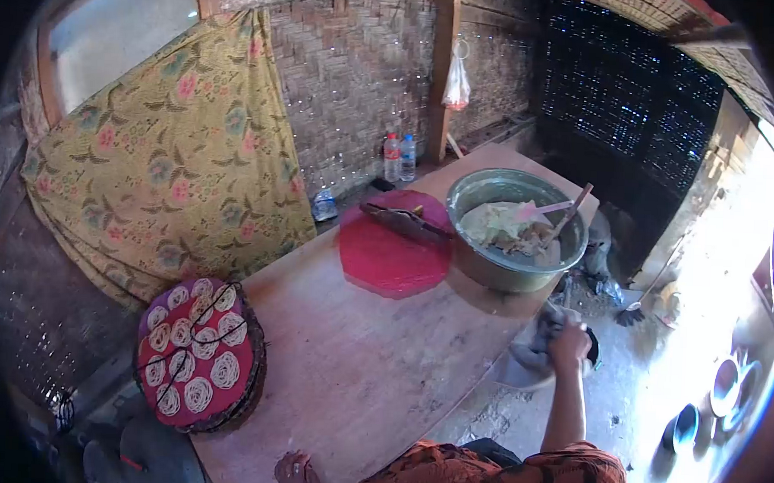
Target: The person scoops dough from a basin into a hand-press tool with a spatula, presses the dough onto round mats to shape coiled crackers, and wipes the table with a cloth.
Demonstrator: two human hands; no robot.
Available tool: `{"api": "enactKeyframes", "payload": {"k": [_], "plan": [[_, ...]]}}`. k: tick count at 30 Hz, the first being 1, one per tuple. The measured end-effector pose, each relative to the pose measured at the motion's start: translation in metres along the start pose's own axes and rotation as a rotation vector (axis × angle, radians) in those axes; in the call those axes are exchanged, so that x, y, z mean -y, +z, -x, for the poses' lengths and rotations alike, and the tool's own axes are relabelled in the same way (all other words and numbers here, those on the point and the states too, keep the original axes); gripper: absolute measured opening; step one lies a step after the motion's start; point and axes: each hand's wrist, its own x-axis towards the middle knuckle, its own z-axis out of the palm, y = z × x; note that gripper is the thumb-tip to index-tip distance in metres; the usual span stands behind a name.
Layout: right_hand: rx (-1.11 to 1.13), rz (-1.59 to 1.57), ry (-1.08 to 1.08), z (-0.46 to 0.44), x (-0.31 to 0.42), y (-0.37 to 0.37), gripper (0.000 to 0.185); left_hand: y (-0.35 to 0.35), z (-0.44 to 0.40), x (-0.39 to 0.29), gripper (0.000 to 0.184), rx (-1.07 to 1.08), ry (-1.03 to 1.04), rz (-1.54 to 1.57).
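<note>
My right hand (570, 344) reaches down past the table's right edge, its fingers closed on a grey cloth (533, 350). The cloth is bunched over a pale tub (519, 374) beside the table. At the front edge of the table, my left hand (297, 473) rests on the wooden top with its fingers lying down and nothing in them. A large metal basin (468, 261) stands on the table ahead of my right hand. It holds a pale dough-like mass (506, 225), a pink-handled tool (551, 208) and a wooden stick (571, 213).
A red sheet (394, 272) lies on the wooden table (339, 343), with a dark flat object (405, 222) on it. To the left, a round tray (199, 354) carries several coiled noodle-like nests. Two bottles (399, 157) stand by the woven wall. Bowls (685, 425) sit on the floor at right.
</note>
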Motion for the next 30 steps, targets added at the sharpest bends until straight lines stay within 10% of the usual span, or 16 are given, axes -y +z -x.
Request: {"api": "enactKeyframes", "payload": {"k": [3,7,9,12,14,17,24,27,28,30], "plan": [[-0.157,-0.149,-0.028,0.036,-0.032,-0.043,0.054,-0.002,-0.006,-0.008,0.023,0.014,0.028,-0.032],[-0.263,-0.456,-0.598,0.099,0.041,-0.082,0.061,-0.006,-0.004,-0.002,0.025,0.01,0.109,-0.013],[0.051,-0.425,-0.907,0.155,0.097,-0.115,0.064,-0.005,-0.005,-0.002,0.026,0.025,0.136,-0.001],[0.042,-0.747,-1.62,0.248,0.179,-0.032,0.054,-0.001,0.011,0.011,0.032,0.074,0.146,-0.02],[0.362,-0.602,-1.781,0.314,0.207,0.012,0.052,0.03,0.034,0.045,0.041,-0.045,-0.086,0.086],[0.215,-0.586,-1.826,0.314,0.197,0.026,0.054,0.035,0.038,0.053,0.049,-0.111,-0.175,0.534],[0.144,-0.246,-0.825,0.112,0.11,0.061,0.056,-0.006,0.016,0.012,0.047,-0.045,-0.104,0.162],[-0.564,-0.012,-0.373,-0.011,-0.011,0.141,0.025,0.004,0.025,0.019,0.035,-0.081,-0.154,0.294],[-0.116,0.141,0.005,-0.022,-0.043,0.112,0.024,0.005,0.026,0.024,0.036,-0.055,-0.12,0.251],[0.21,0.156,0.109,-0.057,-0.168,0.192,0.024,0.005,0.026,0.031,0.037,-0.027,-0.079,0.216]]}}
